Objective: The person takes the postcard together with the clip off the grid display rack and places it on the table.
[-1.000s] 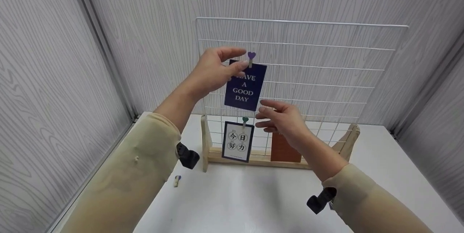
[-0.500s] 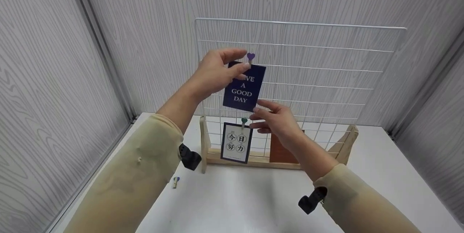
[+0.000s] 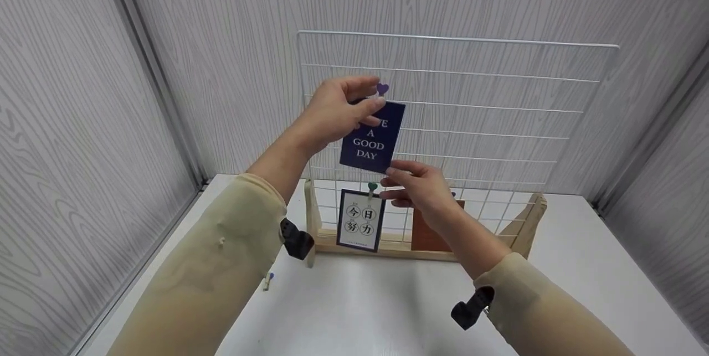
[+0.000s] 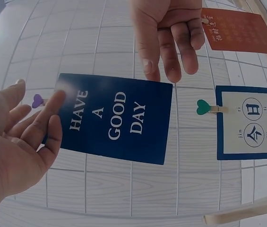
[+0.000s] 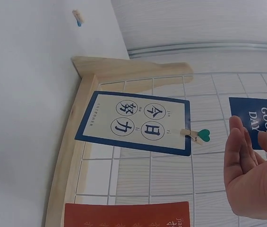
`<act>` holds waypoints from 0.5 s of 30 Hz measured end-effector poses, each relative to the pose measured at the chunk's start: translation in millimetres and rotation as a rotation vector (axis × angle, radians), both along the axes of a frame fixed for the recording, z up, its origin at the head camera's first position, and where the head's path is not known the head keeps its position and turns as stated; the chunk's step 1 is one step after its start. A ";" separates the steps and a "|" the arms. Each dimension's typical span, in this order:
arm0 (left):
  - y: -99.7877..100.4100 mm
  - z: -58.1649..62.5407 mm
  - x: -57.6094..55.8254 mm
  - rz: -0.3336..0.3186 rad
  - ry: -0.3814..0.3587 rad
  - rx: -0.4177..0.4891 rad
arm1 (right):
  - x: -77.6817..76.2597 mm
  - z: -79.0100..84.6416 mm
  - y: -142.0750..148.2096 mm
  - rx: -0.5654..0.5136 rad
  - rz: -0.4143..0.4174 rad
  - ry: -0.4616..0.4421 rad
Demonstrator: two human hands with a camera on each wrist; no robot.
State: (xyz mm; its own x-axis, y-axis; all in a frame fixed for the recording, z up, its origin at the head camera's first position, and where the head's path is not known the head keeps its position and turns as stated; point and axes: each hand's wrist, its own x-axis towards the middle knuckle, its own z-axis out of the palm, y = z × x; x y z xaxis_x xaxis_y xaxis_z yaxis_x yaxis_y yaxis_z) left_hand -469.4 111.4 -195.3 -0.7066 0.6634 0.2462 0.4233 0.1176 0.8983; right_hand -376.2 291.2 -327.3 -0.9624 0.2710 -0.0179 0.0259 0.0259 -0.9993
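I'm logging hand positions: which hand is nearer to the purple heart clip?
Left. The left hand is close beside the purple heart clip; the right hand is well below it, by the blue card's lower right corner.

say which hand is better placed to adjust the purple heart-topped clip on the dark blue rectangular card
Probably left: the left hand is beside the clip, while the right hand is lower, near the bottom of the card.

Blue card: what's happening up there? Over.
Left hand at purple clip, partly covering blue card. Right hand at card's lower corner. Card in front of wire grid.
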 end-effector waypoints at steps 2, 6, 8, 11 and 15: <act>1.1 -0.3 -1.5 -0.005 -0.013 0.002 | -0.3 -0.2 0.0 -0.004 -0.006 0.006; 3.3 -1.1 -4.3 -0.016 -0.040 0.011 | -0.3 -0.8 -0.5 -0.003 -0.013 0.009; 4.6 -1.2 -5.3 -0.020 -0.052 0.015 | -0.2 -1.0 -0.8 -0.004 -0.013 0.009; 6.2 -1.2 -6.1 -0.023 -0.067 0.024 | -0.2 -1.3 -0.9 -0.002 -0.008 0.007; 7.3 -0.9 -6.4 -0.023 -0.069 0.026 | 0.5 -1.5 -0.1 0.014 -0.008 0.006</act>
